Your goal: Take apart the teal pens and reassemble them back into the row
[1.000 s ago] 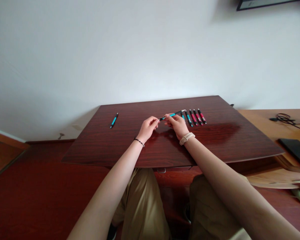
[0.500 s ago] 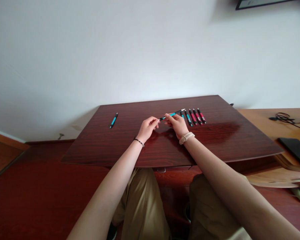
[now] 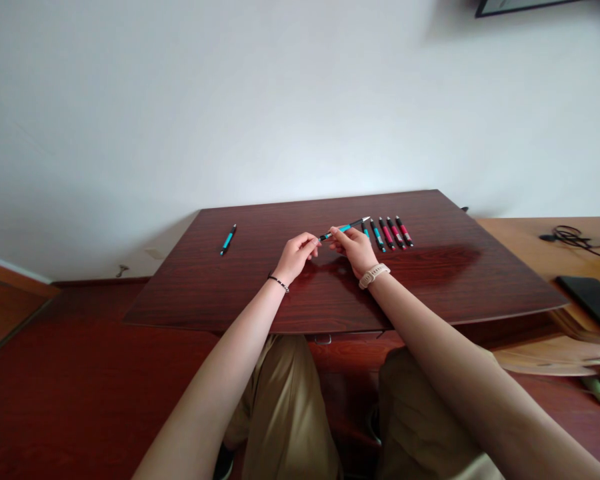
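Note:
Between my two hands, over the middle of the table, is a blue and black pen (image 3: pixel 345 228), its silver tip pointing right and away from me. My left hand (image 3: pixel 299 252) is closed, thumb and fingers pinching the pen's rear end. My right hand (image 3: pixel 354 248) grips the barrel nearer the middle; its lower fingers are partly hidden. Just right of that hand lies a row of pens: blue ones, such as this blue pen (image 3: pixel 378 236), then several red ones, including this red pen (image 3: pixel 404 231). Another blue pen (image 3: pixel 229 240) lies alone at the left.
The dark wooden table (image 3: pixel 230 293) stands against a white wall. To its right, a lighter wooden desk (image 3: pixel 510 233) carries a black cable (image 3: pixel 570 237) and a flat black object (image 3: pixel 590 300). A dark-framed panel (image 3: pixel 520 8) shows at the top right.
The head view has shifted very slightly. Both hands keep their hold on the pen, with no clear movement of it.

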A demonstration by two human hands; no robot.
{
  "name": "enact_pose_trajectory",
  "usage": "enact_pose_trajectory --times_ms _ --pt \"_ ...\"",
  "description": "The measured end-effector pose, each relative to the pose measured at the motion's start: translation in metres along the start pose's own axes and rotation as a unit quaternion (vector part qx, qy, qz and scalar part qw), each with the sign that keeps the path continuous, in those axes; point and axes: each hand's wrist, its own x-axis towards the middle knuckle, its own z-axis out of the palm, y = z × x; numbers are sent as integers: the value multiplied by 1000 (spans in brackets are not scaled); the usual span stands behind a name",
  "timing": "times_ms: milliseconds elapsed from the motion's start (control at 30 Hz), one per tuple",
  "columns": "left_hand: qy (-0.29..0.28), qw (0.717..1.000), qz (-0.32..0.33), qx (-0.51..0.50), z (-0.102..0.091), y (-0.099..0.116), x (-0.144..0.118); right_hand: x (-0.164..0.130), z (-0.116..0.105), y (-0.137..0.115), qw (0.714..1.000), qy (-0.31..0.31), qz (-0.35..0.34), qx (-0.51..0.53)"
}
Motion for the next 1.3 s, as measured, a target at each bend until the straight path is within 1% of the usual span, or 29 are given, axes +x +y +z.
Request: enact_pose_trajectory --times_ms 233,433,1033,1300 --pt "-4 1000 4 -4 0 -2 0 1 -2 -3 1000 20 6 0" --pt "-6 1000 4 -1 1 0 0 0 -1 -1 1000 -3 6 5" --pt "-12 1000 13 12 0 3 -2 -1 -1 0 1000 -6 5 14" --pt "-17 999 21 17 0 0 -1 -2 -1 -1 1000 -4 4 5"
